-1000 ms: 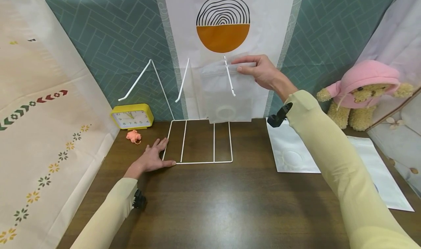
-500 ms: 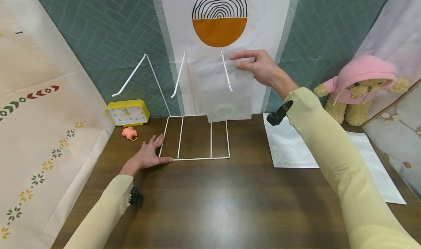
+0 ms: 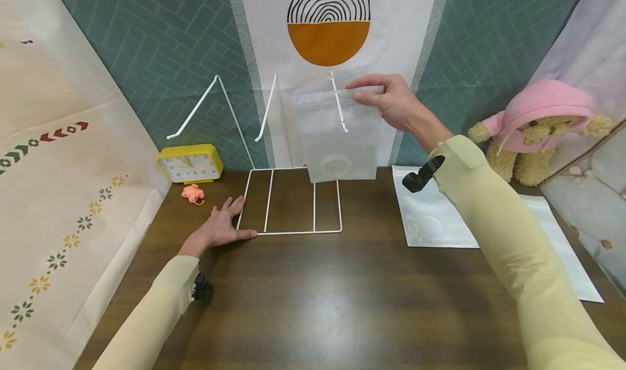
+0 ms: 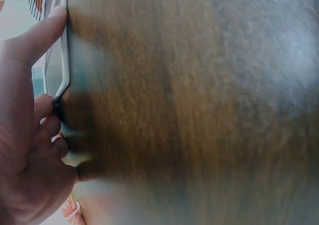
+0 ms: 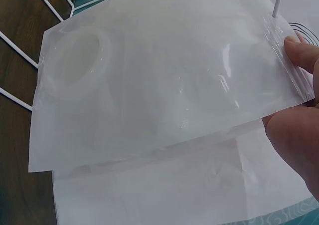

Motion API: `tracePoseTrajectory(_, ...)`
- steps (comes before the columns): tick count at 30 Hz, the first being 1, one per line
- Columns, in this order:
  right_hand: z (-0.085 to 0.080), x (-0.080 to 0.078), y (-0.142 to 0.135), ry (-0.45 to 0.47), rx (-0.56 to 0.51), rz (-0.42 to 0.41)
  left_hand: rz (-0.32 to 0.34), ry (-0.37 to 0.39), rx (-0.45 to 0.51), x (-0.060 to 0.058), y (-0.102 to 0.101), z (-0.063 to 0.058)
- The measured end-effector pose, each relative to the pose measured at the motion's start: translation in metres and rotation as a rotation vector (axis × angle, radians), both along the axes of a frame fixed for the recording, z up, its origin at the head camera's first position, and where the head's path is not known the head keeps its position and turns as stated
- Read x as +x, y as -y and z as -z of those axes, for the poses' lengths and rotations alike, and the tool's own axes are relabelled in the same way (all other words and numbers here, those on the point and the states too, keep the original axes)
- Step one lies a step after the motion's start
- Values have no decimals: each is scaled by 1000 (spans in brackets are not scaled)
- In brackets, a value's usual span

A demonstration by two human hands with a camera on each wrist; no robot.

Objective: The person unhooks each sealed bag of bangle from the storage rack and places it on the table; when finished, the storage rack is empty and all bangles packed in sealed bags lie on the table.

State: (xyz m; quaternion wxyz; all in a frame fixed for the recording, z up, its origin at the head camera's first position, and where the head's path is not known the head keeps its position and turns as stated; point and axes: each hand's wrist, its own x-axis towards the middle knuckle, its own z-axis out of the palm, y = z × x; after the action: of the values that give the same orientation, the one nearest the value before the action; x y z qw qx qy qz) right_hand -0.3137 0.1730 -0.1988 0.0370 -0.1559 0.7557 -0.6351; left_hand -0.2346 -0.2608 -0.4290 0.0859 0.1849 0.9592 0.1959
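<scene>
A white wire rack stands on the dark wooden table with several prongs slanting forward. My left hand lies with spread fingers at its front left corner; the thumb rests on the front wire. At the rack's right prong, my right hand pinches the top right corner of a translucent zip bag between thumb and fingers. The prong passes through the bag's top near the seal, so the bag hangs upright. A round ring shape shows at the bag's lower end.
Right of the rack lie white pouches, partly under my right sleeve. A plush bear in a pink hood sits behind them. On the left are a yellow clock and a small coral-coloured figure. A printed cloth hangs behind.
The head view has shifted slightly. The bag, with my right hand pinching it, has come a little forward along the prong. My left hand stays at the rack's corner.
</scene>
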Motion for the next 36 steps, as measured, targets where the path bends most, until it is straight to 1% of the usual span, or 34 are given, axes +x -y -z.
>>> tracePoseTrajectory(6, 0, 8, -1, -15, 19, 10, -1, 18, -2, 2, -2, -3)
tracePoseTrajectory(13, -8, 16, -5, -36, 2, 5, 6, 26, -9, -4, -4, -12)
tracePoseTrajectory(17, -13, 19, -7, -39, -32, 1, 6, 32, -17, -9, -6, -16)
tracePoseTrajectory(21, -15, 21, -9, -27, -78, -4, 7, 31, -22, -11, -8, -19)
tracePoseTrajectory(25, -12, 24, -10, -25, -87, -6, 10, 37, -19, -8, -9, -18)
tracePoseTrajectory(30, -2, 31, -9, -23, -83, -26, 14, 51, -12, 3, -9, -11)
tracePoseTrajectory(33, 1, 35, -8, -15, -79, -30, 9, 40, -10, 7, -8, -9)
tracePoseTrajectory(36, 2, 37, -8, -22, -72, -32, 6, 21, 0, 8, -7, -8)
